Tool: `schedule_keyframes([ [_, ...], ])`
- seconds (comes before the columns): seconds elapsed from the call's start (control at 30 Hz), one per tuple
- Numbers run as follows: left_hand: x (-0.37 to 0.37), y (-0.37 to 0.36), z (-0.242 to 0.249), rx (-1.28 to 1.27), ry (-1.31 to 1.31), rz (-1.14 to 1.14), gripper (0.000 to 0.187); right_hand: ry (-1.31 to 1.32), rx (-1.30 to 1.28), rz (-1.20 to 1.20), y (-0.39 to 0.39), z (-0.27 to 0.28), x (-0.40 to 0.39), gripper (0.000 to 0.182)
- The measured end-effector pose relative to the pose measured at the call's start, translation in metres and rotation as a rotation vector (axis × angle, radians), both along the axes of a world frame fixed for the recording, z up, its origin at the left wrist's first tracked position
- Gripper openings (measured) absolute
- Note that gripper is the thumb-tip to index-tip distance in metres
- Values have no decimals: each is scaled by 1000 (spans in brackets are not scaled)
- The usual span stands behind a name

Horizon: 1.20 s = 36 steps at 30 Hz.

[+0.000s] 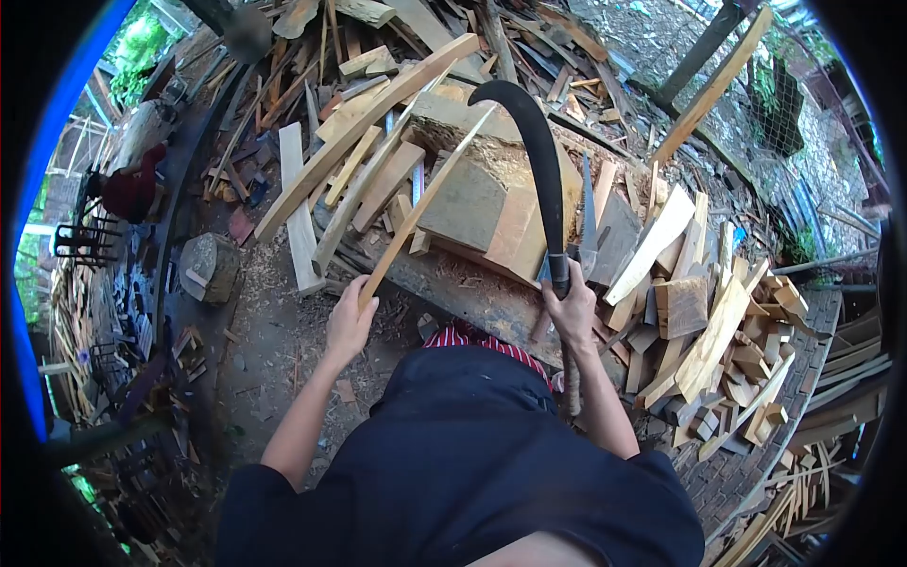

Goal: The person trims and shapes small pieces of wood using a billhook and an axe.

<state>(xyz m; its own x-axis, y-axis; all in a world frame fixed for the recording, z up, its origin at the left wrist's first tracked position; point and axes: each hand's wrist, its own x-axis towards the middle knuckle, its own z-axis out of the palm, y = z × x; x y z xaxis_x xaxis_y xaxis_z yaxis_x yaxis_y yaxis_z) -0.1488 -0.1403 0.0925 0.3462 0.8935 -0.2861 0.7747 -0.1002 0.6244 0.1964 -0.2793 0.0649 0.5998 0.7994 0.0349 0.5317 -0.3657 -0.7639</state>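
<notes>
My left hand [350, 321] is closed round the lower end of a thin wooden strip [425, 200], which slants up and right across a large wood block [465, 200]. In my right hand [571, 310] is the handle of a dark curved blade [537, 142]; the blade stands up and hooks to the left above the block, its tip near the strip's upper end. Whether tip and strip touch I cannot tell. A saw [588, 213] lies just right of the blade. Long curved wooden pieces [364, 132] lie left of the block.
Cut wood pieces [682, 304] are piled on the right, and scraps [567, 57] cover the ground beyond the block. A stump [210, 268] stands on the left. At the far left is another person in red [132, 189]. A post [709, 90] leans at the upper right.
</notes>
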Motion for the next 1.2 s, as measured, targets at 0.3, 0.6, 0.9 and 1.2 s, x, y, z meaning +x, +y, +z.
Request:
schedule_keyframes([
  [0.3,-2,-19,57,21,114,-32,50,-96,56,115,61,30,-28,53],
  [0.6,-9,-1,122,38,165,-174,37,-153,-174,280,69,14,-41,69],
  [0.9,-3,30,153,-232,137,-153,37,185,138,296,90,60,-38,58],
  [1.2,4,43,168,-215,194,-215,31,-132,68,261,88,32,-26,54],
])
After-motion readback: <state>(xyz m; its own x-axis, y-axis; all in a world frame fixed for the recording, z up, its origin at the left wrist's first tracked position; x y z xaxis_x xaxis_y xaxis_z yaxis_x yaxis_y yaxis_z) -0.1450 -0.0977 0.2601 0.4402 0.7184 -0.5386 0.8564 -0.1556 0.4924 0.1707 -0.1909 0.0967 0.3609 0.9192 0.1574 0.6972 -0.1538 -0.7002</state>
